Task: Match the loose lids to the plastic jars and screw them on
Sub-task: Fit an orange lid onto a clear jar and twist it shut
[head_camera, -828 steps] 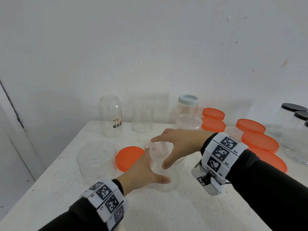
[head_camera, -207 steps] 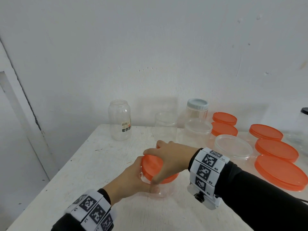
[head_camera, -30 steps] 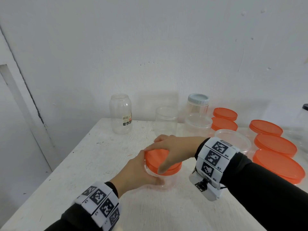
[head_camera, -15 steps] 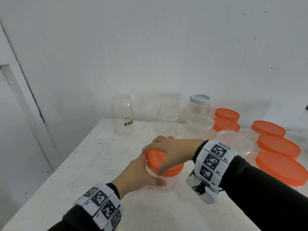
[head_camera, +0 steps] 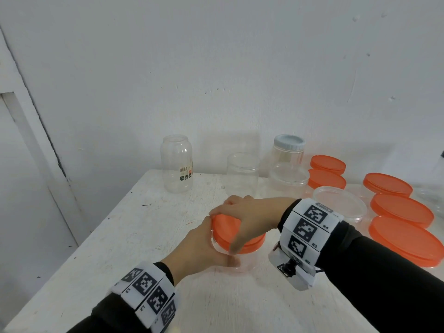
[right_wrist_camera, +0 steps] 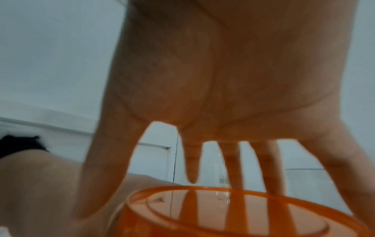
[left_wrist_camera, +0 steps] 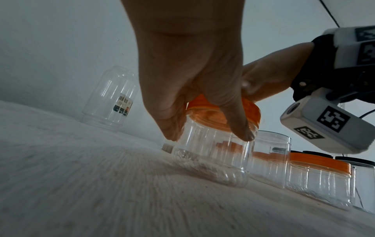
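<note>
A clear ribbed plastic jar [head_camera: 246,261] stands near the middle of the white table [head_camera: 134,236], with an orange lid [head_camera: 224,228] sitting on its mouth. My left hand [head_camera: 201,248] grips the jar's body from the left, the thumb across the front. My right hand [head_camera: 251,216] comes down from above, fingers spread and curled over the lid's rim. In the left wrist view the left hand [left_wrist_camera: 192,77] wraps the jar [left_wrist_camera: 211,160] just under the lid [left_wrist_camera: 209,115]. The right wrist view shows the right hand [right_wrist_camera: 202,80] over the lid [right_wrist_camera: 223,213].
Along the wall stand a tall labelled jar [head_camera: 177,164] without a lid, an open clear jar [head_camera: 242,174] and a jar with a pale blue lid [head_camera: 288,146]. Several orange-lidded jars [head_camera: 401,209] and a clear-lidded tub [head_camera: 340,205] crowd the right side. The table's left edge [head_camera: 79,251] is close.
My right hand has turned slightly on the orange lid, its thumb now blurred. The left hand keeps holding the jar in the same spot.
</note>
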A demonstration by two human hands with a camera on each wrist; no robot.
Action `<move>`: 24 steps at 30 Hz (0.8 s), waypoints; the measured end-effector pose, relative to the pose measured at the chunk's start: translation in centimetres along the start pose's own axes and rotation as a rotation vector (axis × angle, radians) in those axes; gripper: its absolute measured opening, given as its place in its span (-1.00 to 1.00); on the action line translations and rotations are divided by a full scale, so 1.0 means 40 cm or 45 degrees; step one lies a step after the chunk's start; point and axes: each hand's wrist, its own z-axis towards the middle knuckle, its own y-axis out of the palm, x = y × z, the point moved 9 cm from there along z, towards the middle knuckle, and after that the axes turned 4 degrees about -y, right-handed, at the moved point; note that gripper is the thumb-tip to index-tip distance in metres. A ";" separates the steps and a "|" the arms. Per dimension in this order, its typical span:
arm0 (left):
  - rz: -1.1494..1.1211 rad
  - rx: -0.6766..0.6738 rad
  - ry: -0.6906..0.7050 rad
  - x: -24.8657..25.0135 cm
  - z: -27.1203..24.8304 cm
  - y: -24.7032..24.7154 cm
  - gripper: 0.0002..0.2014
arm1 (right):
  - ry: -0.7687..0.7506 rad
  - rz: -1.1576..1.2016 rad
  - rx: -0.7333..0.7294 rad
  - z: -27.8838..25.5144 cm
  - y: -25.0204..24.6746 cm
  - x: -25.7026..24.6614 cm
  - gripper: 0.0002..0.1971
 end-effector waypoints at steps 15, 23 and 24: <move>0.011 -0.004 0.012 0.008 -0.004 0.002 0.02 | -0.029 0.002 0.027 -0.008 0.000 0.012 -0.11; 0.021 -0.003 -0.002 0.006 -0.002 0.003 0.04 | 0.019 -0.077 0.173 -0.001 -0.004 0.015 -0.18; 0.024 -0.003 -0.006 0.005 -0.002 0.004 0.04 | 0.031 -0.099 0.198 0.000 -0.004 0.016 -0.16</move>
